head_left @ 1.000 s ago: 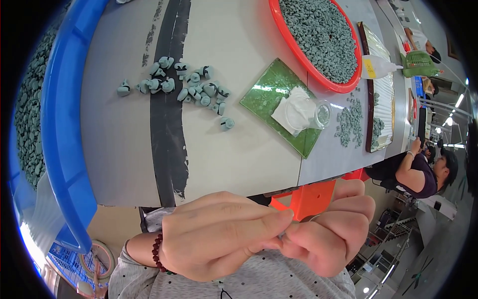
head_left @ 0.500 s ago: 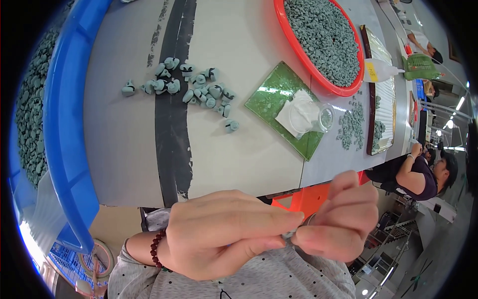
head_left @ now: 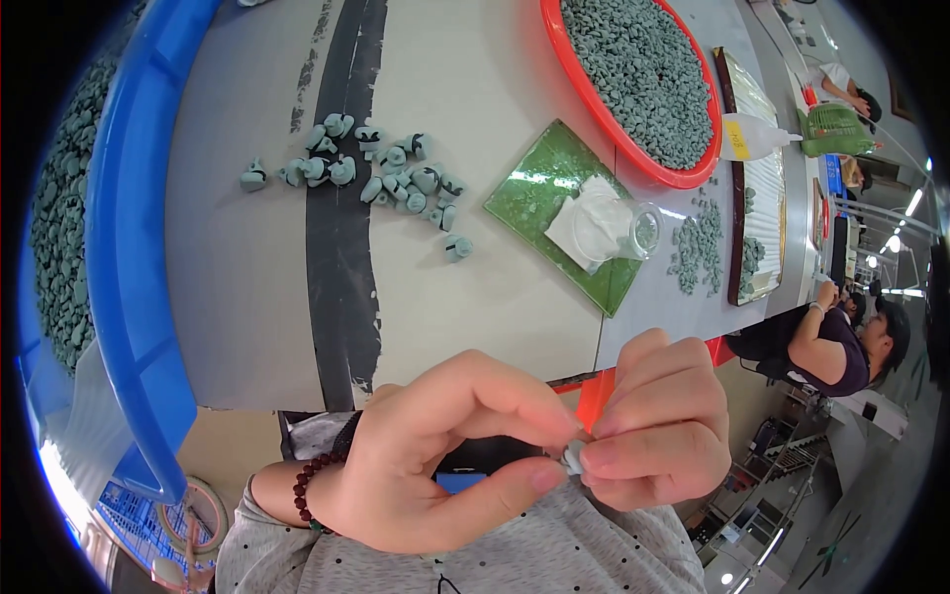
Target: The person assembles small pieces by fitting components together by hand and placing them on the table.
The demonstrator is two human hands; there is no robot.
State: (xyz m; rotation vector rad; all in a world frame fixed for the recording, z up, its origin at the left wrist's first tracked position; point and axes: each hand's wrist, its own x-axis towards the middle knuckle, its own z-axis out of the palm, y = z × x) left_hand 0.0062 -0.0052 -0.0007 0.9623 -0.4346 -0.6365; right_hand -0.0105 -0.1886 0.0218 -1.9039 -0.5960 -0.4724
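Close in front of my body, both hands meet over a small grey-green moulded piece [head_left: 573,457]. My right hand [head_left: 668,421] pinches it between thumb and curled fingers, which hide part of it. From the other side my left hand [head_left: 435,455] bends its forefinger and thumb around it, their tips at its edge. A loose group of similar rounded grey-green pieces [head_left: 426,180], several with black markings, lies on the table ahead. One more piece [head_left: 456,247] lies a little nearer to me, and another [head_left: 253,175] sits off to the left.
A blue bin [head_left: 129,297] of grey-green parts stands at the left. A red basin [head_left: 569,74] holds many small parts. A green tile [head_left: 539,188] carries a white pad and a clear cup [head_left: 645,230]. Near the squeeze bottle [head_left: 752,137] stands a tray [head_left: 734,228]. A co-worker [head_left: 841,346] sits at right.
My left forefinger has lifted and curved, widening the space to its thumb. My right hand has shifted slightly left and turned, so the small piece shows more.
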